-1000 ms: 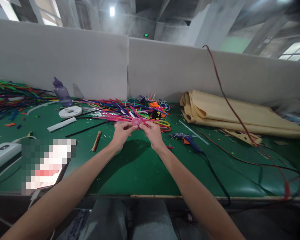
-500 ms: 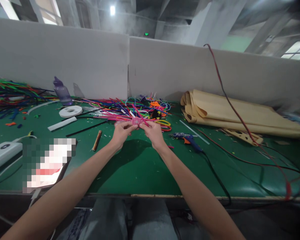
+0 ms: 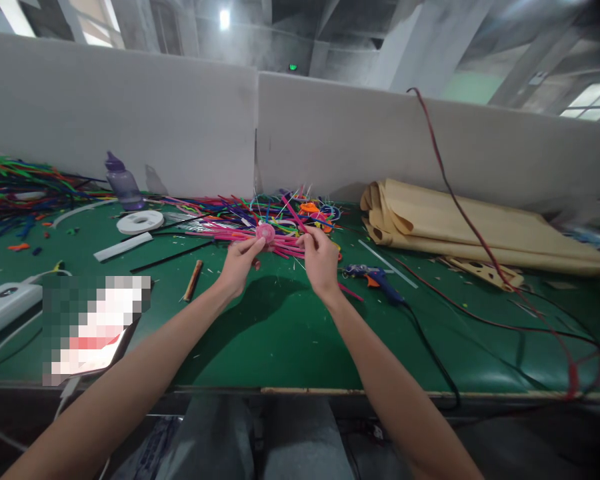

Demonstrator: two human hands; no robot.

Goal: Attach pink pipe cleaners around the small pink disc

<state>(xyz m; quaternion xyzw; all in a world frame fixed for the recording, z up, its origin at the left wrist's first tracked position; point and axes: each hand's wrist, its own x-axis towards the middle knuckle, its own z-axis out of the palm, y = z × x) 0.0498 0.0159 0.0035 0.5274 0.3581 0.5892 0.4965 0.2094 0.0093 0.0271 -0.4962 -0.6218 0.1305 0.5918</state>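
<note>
Between thumb and fingers, my left hand (image 3: 240,265) pinches a round pink coil (image 3: 265,233) at the middle of the table. To its right, my right hand (image 3: 320,259) is closed on a darker pink strip (image 3: 294,215), whose upper end points up and left and whose other end comes out below the hand. The coil and the strip are apart. Behind both hands lies a pile of coloured strips (image 3: 230,212), with pink ones nearest.
A blue glue gun (image 3: 380,280) with a black cord lies at the right, before rolled brown paper (image 3: 445,213). At the left are a purple bottle (image 3: 124,183), a white tape roll (image 3: 140,221), a wooden-handled tool (image 3: 193,280), a blurred-out phone (image 3: 97,333) and a white power bank (image 3: 7,303).
My hands have moved apart. The right hand has gone right with the darker pink strip, away from the coil, and the left hand slightly left with the coil.
</note>
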